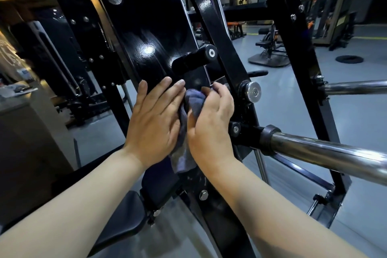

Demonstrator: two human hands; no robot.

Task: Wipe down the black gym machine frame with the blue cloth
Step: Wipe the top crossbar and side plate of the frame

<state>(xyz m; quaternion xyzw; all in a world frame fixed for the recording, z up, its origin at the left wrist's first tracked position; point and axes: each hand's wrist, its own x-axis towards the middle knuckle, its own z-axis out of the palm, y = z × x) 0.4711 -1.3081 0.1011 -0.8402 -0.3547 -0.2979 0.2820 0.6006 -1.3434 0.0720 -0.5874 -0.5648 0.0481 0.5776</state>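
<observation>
Left hand: the left hand (154, 119) lies flat on the black frame (146, 27). Its fingers are straight and hold nothing. Its side touches the blue cloth (193, 100).
Right hand: the right hand (211, 125) has its fingers curled round the top of the cloth and grips it.
Cloth: it is bunched up between the two hands, against the frame. One end hangs down below the hands.
Frame: it is big, shiny and tilted. A short black peg (194, 58) sticks out just above the hands.
Bar: a shiny metal bar (326, 151) sticks out to the right, near the right hand.
Pad: a black pad (123, 222) sits low, under the arms.
Floor: the grey floor (282, 94) is behind the frame.
</observation>
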